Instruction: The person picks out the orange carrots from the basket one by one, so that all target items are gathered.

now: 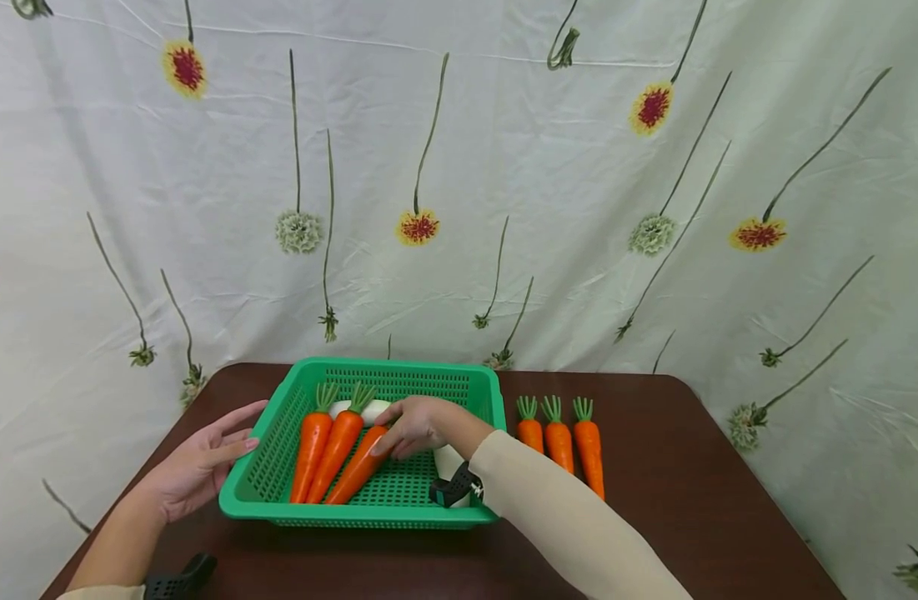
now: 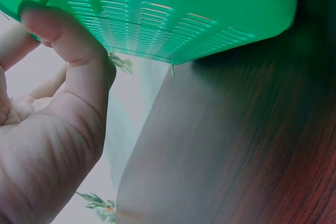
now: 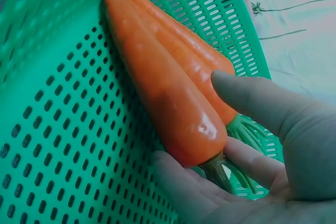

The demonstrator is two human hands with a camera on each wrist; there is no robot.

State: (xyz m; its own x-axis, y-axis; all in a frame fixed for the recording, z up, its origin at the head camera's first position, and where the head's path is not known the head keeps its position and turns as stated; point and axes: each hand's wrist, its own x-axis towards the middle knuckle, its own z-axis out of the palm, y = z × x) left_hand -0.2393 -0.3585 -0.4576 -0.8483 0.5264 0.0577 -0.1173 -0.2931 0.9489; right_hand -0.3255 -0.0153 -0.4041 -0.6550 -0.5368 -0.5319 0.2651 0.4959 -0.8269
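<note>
A green plastic basket [image 1: 368, 515] holds orange carrots and white radish-like pieces. My right hand [image 1: 421, 425] is inside it, its fingers around the leafy end of the nearest carrot [image 3: 163, 87]; that carrot's stem lies between thumb and fingers. Two more carrots [image 1: 337, 446] lie side by side to its left. One white piece [image 1: 379, 410] lies at the back, and another white piece [image 1: 447, 458] at the right is partly hidden by my right hand and wrist. My left hand [image 1: 199, 462] touches the basket's left rim with its thumb, fingers loosely extended outside the wall.
Three carrots [image 1: 559, 442] with green tops lie in a row on the dark wooden table [image 1: 676, 467], right of the basket; my right forearm partly covers them. A flower-print white cloth [image 1: 549, 167] hangs behind the table. Each wrist wears a black device [image 1: 454, 486].
</note>
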